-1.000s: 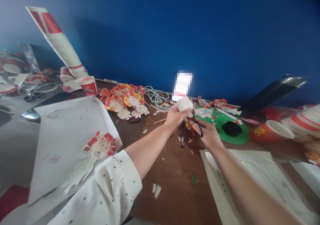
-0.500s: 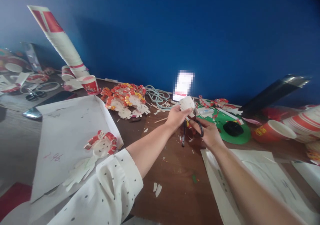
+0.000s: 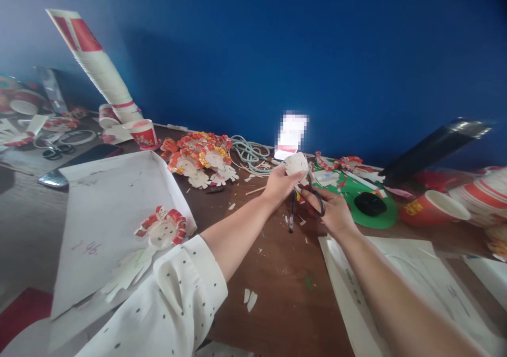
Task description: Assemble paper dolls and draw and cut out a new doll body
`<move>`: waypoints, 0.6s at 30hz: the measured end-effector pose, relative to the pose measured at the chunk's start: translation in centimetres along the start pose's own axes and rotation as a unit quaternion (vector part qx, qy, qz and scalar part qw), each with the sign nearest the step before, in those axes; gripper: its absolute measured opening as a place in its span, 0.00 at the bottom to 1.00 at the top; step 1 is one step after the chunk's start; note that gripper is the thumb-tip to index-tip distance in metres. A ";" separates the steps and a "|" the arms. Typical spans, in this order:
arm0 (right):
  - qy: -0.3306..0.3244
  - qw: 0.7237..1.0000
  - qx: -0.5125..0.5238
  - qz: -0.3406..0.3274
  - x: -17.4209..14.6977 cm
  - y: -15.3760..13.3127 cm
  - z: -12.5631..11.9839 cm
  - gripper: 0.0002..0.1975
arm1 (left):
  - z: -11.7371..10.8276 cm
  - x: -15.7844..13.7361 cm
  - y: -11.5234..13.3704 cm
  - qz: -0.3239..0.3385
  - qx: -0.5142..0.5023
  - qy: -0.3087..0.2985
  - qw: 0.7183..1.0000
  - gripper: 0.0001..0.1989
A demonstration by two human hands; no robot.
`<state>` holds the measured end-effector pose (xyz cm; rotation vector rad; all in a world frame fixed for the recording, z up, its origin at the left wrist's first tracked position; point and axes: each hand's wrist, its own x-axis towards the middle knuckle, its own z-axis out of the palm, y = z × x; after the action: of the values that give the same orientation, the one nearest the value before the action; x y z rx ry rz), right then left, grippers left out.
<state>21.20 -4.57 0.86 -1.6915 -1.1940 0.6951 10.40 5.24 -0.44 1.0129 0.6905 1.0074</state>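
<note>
The left hand [image 3: 279, 185] pinches a white paper cutout [image 3: 298, 163]; the right hand [image 3: 332, 209] has fingers through the black scissors [image 3: 312, 196]. Best to turn the paper, not the blades.

A brown wooden table [image 3: 277, 283] carries large white paper sheets [image 3: 111, 204], a pile of red-and-white paper cutouts [image 3: 200, 159], a coiled pale cord [image 3: 247, 153], a black pen [image 3: 291, 214], a green disc [image 3: 372, 214], red paper cups [image 3: 430, 209] and scattered paper scraps [image 3: 249, 300]

Cable [image 3: 249, 154] behind cutouts [image 3: 202, 161] – on table [image 3: 277, 272].
</note>
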 end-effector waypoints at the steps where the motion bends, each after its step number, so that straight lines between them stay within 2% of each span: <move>1: 0.002 1.000 0.001 0.001 0.0 0.1 0.0 0.24 | 0.0 0.0 0.0 -0.002 -0.002 0.000 1.000 0.09; 9: 0.004 1.000 0.017 0.005 0.0 0.2 0.1 0.26 | 0.1 0.1 0.0 -0.002 -0.018 -0.002 1.000 0.08; 18: 0.013 1.000 0.013 0.015 -0.2 -0.4 0.1 0.22 | -0.5 0.6 -0.6 -0.002 0.028 -0.006 1.000 0.11</move>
<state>20.89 -4.68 1.20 -1.6950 -1.1408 0.7020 10.38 5.83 -1.20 1.0643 0.7138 0.9837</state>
